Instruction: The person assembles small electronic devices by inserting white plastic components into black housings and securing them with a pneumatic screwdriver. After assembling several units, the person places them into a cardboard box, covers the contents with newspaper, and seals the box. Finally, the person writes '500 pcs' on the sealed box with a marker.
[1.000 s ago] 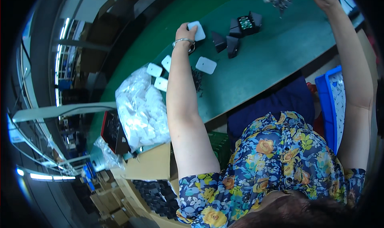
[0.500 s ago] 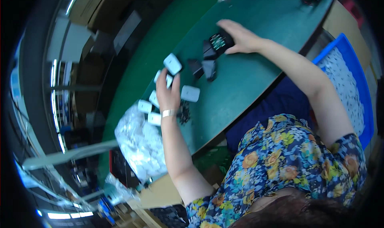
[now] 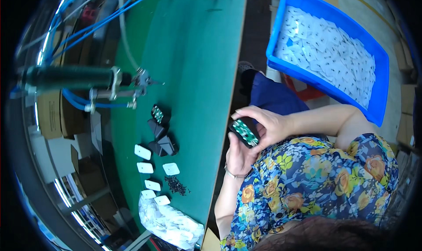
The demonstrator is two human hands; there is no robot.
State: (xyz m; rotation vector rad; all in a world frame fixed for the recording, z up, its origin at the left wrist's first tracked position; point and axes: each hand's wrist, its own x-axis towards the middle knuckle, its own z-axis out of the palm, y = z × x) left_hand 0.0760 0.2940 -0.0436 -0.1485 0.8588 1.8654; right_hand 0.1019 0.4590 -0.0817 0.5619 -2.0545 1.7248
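Green worktop runs from the near end to the far end, a bit left of ctr; shelving & cardboard boxes stand along the left side of the rm. Person in a floral shirt is at the worktop's right edge, w/ both hands up in front of the chest.

Task's thing is a black housing w/ a green circuit bd showing inside, held b/w the two hands just by that right edge. Right hand has its fingers curved part-open over the far & right sides, gripping it. Left hand, w/ a bracelet at the wrist, is closed on it from the near left; some of its fingers are hidden from me.

On the worktop, left of the hands: more black housings in a cluster, the farthest w/ its own green bd. Nearer are six white plates, approx., beside a pile of small dark screws, then a clear bag of white pcs at the near end. Far left, a tool on a mount, w/ blue hoses. Far right, a blue crate full of white pcs.
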